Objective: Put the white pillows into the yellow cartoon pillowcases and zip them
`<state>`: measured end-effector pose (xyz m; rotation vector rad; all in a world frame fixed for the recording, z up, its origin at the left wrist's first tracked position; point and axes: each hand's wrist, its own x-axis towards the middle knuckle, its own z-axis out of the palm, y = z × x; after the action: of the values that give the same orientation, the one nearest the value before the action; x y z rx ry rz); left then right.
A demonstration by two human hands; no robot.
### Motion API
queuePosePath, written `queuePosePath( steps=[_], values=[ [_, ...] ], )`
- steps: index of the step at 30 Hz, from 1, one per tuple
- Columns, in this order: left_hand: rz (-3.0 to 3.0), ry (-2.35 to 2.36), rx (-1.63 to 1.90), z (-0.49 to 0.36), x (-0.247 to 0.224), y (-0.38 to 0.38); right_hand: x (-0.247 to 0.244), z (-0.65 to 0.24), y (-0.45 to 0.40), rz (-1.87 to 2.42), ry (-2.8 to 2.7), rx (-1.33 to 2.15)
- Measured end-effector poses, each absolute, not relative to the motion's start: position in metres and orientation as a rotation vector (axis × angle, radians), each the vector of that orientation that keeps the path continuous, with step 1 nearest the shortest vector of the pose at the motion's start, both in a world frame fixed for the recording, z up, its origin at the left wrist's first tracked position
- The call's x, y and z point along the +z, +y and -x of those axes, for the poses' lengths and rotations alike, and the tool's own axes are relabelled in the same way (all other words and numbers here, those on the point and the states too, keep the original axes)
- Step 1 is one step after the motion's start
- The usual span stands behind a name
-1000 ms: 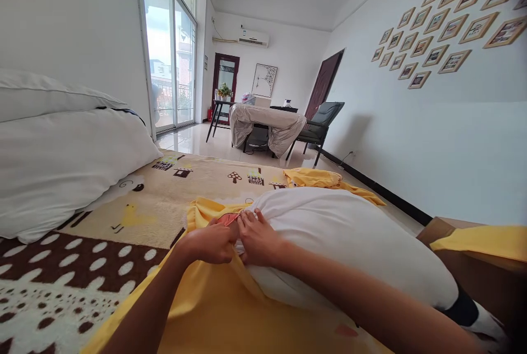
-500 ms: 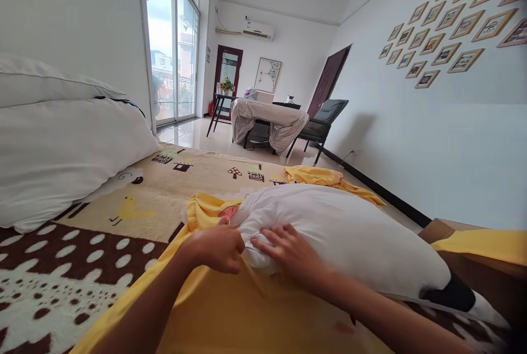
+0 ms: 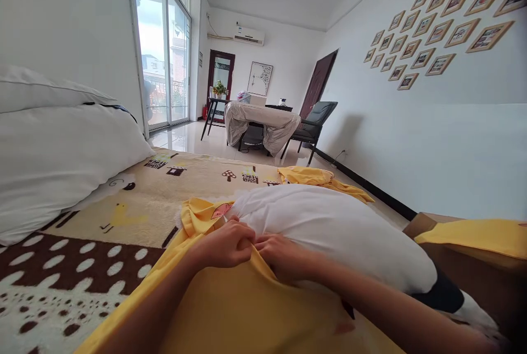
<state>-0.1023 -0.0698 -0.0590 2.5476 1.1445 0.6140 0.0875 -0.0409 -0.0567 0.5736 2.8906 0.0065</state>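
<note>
A white pillow (image 3: 337, 228) with a black patch near its right end lies across the bed, partly on a yellow cloth (image 3: 230, 299). My left hand (image 3: 228, 241) is closed on the cloth's edge at the pillow's left end. Right beside it, my right hand (image 3: 280, 255) has its fingers curled on the same edge, against the pillow; its fingertips are hidden. The cloth rises in a fold between the two hands and hangs toward me.
White pillows (image 3: 69, 151) are stacked at the left on a patterned blanket (image 3: 152, 211). Another yellow cloth (image 3: 308, 175) lies at the far bed edge. At the right stands a cardboard box (image 3: 453, 271) with yellow fabric (image 3: 473, 239) over it. Beyond are a covered table (image 3: 263, 118) and a chair (image 3: 315, 123).
My right hand, spread on the pillow before, has curled and come down onto the yellow cloth's edge. The cloth's edge has been pulled up between my hands. The view has shifted slightly.
</note>
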Motion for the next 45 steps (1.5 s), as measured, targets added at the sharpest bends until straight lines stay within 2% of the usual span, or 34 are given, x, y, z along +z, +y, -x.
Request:
queuePosePath(
  steps=[2,4,7,10,16,21,24,27,29,32,34,39,45],
  values=[
    [-2.58,1.084,0.6,0.104,-0.06,-0.069,-0.043,-0.108,-0.054,-0.507,3.013,-0.011],
    [-2.594,1.056,0.605,0.105,-0.059,-0.068,-0.037,-0.13,-0.063,-0.607,3.071,0.163],
    [-2.575,1.012,0.622,0.107,-0.055,-0.068,-0.05,-0.157,-0.066,-0.888,3.039,0.533],
    [-2.532,0.972,0.645,0.104,-0.052,-0.07,-0.072,-0.168,-0.056,-0.966,3.031,0.667],
    [-2.592,0.894,0.596,0.075,-0.053,-0.088,-0.054,-0.138,-0.024,-0.798,2.993,0.303],
    [-2.475,1.057,0.941,0.073,-0.058,-0.082,-0.061,-0.122,-0.037,-0.737,2.884,0.051],
    [-2.551,0.895,0.754,0.08,-0.059,-0.078,-0.053,-0.125,-0.047,-0.665,2.84,-0.181],
    [-2.65,0.805,0.54,0.08,-0.059,-0.081,-0.013,-0.123,-0.028,-0.568,2.75,-0.757],
    [-2.693,0.822,0.514,0.077,-0.059,-0.085,0.012,-0.115,0.002,-0.749,2.848,-0.89],
    [-2.722,0.816,0.516,0.076,-0.059,-0.088,0.021,-0.101,0.054,-1.194,3.082,-0.371],
    [-2.741,0.798,0.506,0.078,-0.058,-0.09,0.009,-0.093,0.081,-1.26,3.002,-0.161],
    [-2.745,0.839,0.489,0.08,-0.064,-0.087,-0.032,-0.086,0.1,-1.189,2.831,-0.117],
    [-2.617,1.441,0.786,0.086,-0.085,-0.06,-0.037,-0.088,0.074,-1.116,2.816,0.031]
  ],
)
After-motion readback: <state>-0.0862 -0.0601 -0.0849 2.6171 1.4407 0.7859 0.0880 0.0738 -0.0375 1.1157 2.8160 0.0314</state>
